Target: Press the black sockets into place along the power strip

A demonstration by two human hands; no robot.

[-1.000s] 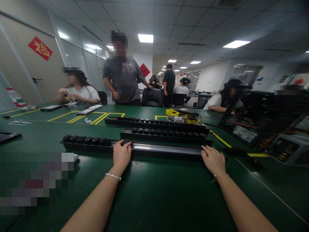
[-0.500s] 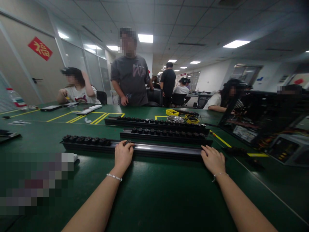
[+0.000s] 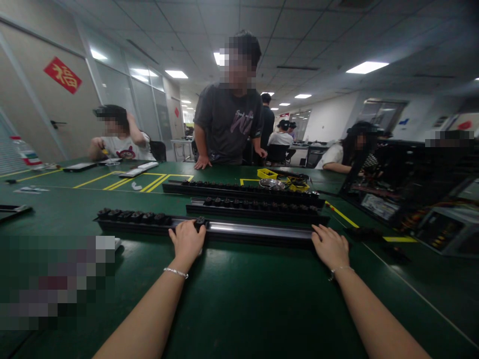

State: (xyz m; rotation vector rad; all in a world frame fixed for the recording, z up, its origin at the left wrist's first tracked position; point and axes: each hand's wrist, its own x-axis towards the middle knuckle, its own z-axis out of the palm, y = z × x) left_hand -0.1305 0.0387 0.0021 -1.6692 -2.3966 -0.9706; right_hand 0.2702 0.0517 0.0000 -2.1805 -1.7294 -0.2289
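Note:
A long black metal rail [image 3: 258, 231] lies across the green table in front of me, with a shiny strip along its middle. Several small round black modules [image 3: 136, 216] sit in a row on its left part. One separate black module [image 3: 201, 220] is on the rail near the middle. My left hand [image 3: 187, 240] has its thumb and fingers closed at that module, the fingertips partly hidden. At the rail's right end, my right hand [image 3: 331, 245] is closed over the edge with the fingers bent. Two more black rails [image 3: 258, 209] with similar modules lie behind.
A yellow bin [image 3: 267, 173] and a round metal dish [image 3: 272, 184] stand behind the rails. An open computer case [image 3: 389, 184] is on the right. A person [image 3: 230, 119] leans on the far table edge. A pixelated patch covers the lower left.
My left hand has shifted slightly left and opened a little, exposing more of the separate module. My right hand stays put. The person opposite has moved right and leaned onto the table.

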